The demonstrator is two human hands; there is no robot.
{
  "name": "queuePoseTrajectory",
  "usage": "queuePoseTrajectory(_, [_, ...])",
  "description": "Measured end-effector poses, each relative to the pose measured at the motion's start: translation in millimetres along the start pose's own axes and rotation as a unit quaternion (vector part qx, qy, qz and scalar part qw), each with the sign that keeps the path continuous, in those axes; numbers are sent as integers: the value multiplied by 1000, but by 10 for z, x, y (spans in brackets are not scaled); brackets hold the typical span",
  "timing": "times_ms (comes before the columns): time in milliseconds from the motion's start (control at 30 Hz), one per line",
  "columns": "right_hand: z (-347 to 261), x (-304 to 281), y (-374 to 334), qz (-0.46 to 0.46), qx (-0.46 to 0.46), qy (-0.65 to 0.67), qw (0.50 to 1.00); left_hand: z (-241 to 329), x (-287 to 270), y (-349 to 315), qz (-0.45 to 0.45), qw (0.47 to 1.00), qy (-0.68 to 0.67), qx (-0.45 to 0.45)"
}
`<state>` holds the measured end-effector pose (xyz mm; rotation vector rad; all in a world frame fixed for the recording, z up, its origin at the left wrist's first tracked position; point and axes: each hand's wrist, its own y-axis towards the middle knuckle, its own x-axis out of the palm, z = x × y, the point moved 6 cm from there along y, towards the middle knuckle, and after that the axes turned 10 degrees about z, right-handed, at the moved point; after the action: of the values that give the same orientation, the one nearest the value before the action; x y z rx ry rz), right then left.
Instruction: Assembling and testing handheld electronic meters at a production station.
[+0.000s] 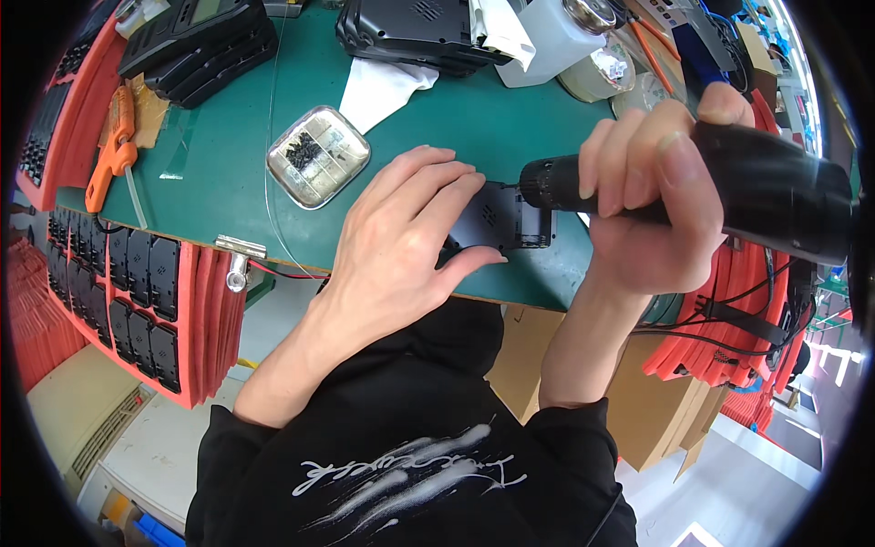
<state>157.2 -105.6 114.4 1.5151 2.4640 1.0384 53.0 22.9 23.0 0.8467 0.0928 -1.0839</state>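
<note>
Nearest, at the left below the table (228,173) edge, red foam trays (137,292) hold rows of black parts, and cardboard boxes (638,410) sit under the right side; a metal clip (239,260) hangs off the near edge with a red and black wire running from it. On the green top near that edge lies a small black plastic box (497,219); the left hand (401,246) lies flat over its left side, fingers (428,182) spread and loosely open, thumb pressed against its near side, hiding much of it. The right hand (652,201) is wrapped tight around a black power screwdriver (729,187), whose tip meets the box's right end. The box shows a ribbed right edge and a small vent grille on top. Further left sits a metal tin (317,157) of small black screws, an orange tool (114,146) beyond it; at the far edge stand larger black casings (410,32), a white cloth (383,87) and a white plastic bottle (551,41).
</note>
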Motion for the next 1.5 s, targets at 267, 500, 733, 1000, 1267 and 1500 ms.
queuePoseTrajectory(267, [7,195,-60,116,6,-153,981,24,-15,12,-4,1000,-7,-4])
queuePoseTrajectory(500, [17,161,-67,115,7,-137,984,9,-4,-1,-10,1000,-12,-16])
queuePoseTrajectory(733, [37,90,9,-16,-1,3,1000,4,-41,-26,-6,1000,-5,-3])
queuePoseTrajectory(1000, [12,413,270,-44,-2,137,990,45,-36,-16,-31,999,-4,22])
queuePoseTrajectory(1267, [383,725,257,-100,16,87,991,41,-44,-41,-37,999,5,21])
queuePoseTrajectory(1500, [273,722,206,-43,42,104,993,33,-49,-30,-36,999,6,20])
